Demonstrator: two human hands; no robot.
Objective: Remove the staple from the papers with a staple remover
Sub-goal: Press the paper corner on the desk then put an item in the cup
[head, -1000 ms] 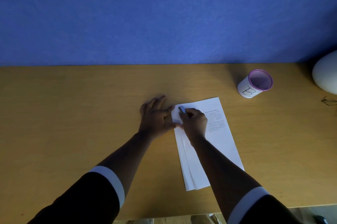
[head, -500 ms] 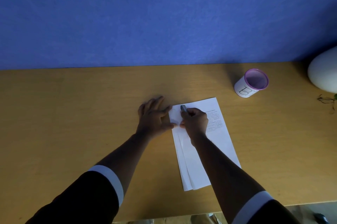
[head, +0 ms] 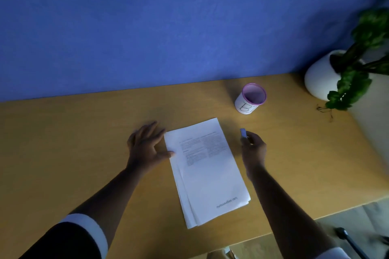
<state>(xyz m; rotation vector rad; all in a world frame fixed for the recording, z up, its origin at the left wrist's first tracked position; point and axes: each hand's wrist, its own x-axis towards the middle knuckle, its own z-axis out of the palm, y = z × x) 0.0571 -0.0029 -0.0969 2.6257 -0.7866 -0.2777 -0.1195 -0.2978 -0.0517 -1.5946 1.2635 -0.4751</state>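
Note:
A small stack of white printed papers (head: pixel 207 172) lies on the wooden desk (head: pixel 73 153), its sheets fanned slightly at the left edge. My left hand (head: pixel 147 147) rests flat beside the stack's top left corner, thumb touching the paper's edge. To the right of the stack, off the paper, my right hand (head: pixel 253 149) pinches a small blue staple remover (head: pixel 243 133), whose tip sticks up above the fingers. I cannot make out a staple.
A white cup with a pink rim (head: pixel 251 98) stands behind and right of the papers. A white pot with a green plant (head: pixel 328 75) sits at the desk's far right corner. The blue wall (head: pixel 168 27) runs along the back edge.
My right hand has lifted the staple remover off the papers' top left corner and carried it right, past the stack. My left hand stays by the corner. The camera turned right.

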